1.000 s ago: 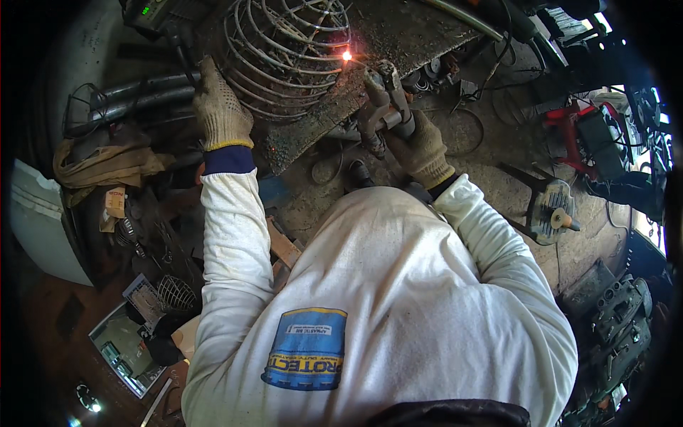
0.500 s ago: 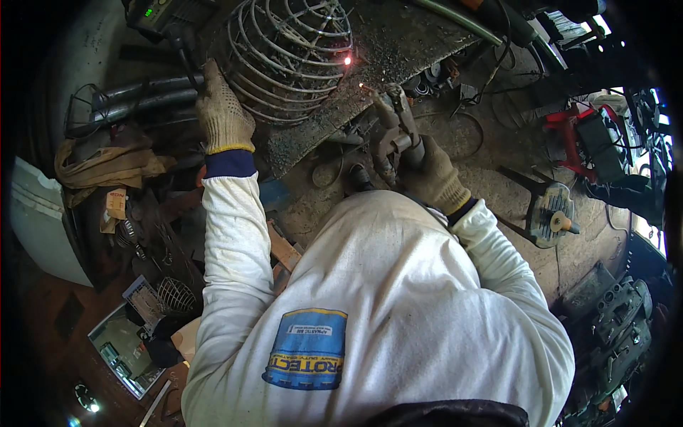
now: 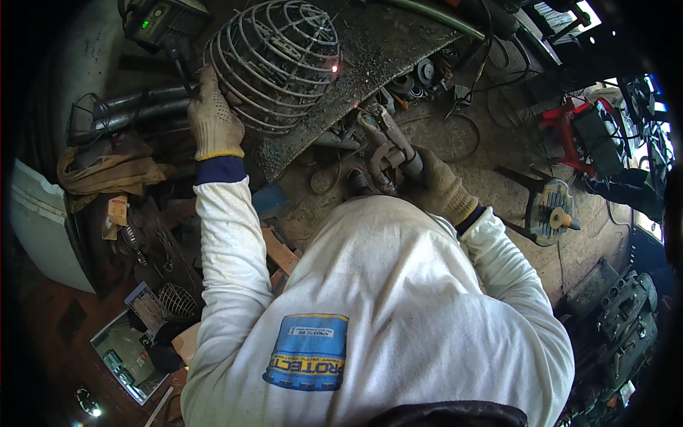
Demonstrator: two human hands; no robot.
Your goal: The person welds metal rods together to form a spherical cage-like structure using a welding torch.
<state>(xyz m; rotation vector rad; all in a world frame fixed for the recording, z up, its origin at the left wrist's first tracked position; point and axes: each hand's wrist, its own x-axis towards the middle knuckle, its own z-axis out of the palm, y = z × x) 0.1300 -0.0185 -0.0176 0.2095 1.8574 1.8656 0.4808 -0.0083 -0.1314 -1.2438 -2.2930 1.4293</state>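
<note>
A round cage of bent metal rods (image 3: 286, 48) rests on a dark metal tabletop (image 3: 388, 53). At its left rim, my gloved left hand (image 3: 218, 117) is closed on the rods. A small spot on the cage's right side glows red. Below and to the right of the cage, my gloved right hand (image 3: 442, 186) grips a worn welding electrode holder (image 3: 390, 142). The short electrode in it has a faintly glowing tip, apart from the cage. Part of the right hand's fingers is hidden behind the holder.
A welding machine (image 3: 160, 21) with a green display stands at the upper left. Metal pipes (image 3: 146, 103) and a brown cloth (image 3: 114, 171) lie left of my arm. Cables cross the floor, and a stool-like stand (image 3: 549, 210) is on the right. Dark grit covers the tabletop.
The electrode holder has dropped away from the cage, toward my body. The cage and my left hand have shifted slightly left, and the glowing spot is smaller.
</note>
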